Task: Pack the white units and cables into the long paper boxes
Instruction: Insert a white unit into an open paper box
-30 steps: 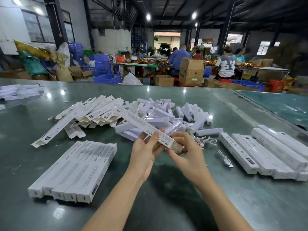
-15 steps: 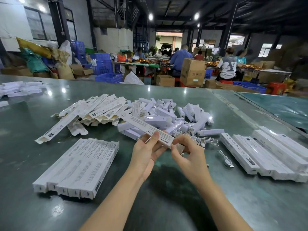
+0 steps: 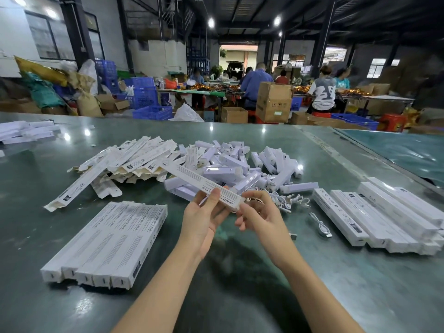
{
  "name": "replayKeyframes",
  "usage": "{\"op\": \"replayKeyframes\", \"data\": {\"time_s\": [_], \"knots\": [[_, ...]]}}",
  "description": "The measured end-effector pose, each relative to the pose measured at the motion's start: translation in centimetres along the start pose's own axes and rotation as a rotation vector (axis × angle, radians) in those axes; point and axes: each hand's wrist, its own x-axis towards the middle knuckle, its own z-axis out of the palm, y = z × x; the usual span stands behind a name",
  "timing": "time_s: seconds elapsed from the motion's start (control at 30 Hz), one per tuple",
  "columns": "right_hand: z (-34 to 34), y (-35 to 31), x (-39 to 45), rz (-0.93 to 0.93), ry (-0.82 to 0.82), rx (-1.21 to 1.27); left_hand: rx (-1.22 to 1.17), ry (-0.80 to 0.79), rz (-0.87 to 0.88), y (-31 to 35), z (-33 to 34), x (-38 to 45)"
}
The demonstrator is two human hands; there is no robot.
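Head view: left hand [image 3: 204,221] grips a long paper box [image 3: 204,183]; right hand [image 3: 260,216] pinches its near end.

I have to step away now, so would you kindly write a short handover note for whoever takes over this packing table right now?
Left hand: grips the long paper box near its near end, lifted off the table.
Right hand: fingers curled at that box's near end; I cannot tell what it holds.
Supplies: white units heaped behind the hands, cables right of the box, one loose cable further right, flat empty boxes at rear left.
Done: a row of boxes at left, another stack at right.
Left: finish this box, then pack the heap.
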Motion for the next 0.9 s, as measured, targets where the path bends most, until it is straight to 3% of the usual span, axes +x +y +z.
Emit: {"op": "replayKeyframes", "data": {"time_s": [0.27, 0.9], "knots": [[-0.27, -0.29, 0.22, 0.194, -0.061, 0.228, -0.027, -0.011, -0.028, 0.1, -0.08, -0.08], [-0.89, 0.43, 0.33, 0.213, -0.117, 0.369, 0.085, -0.025, 0.0, 0.07, 0.17, -0.5]]}}
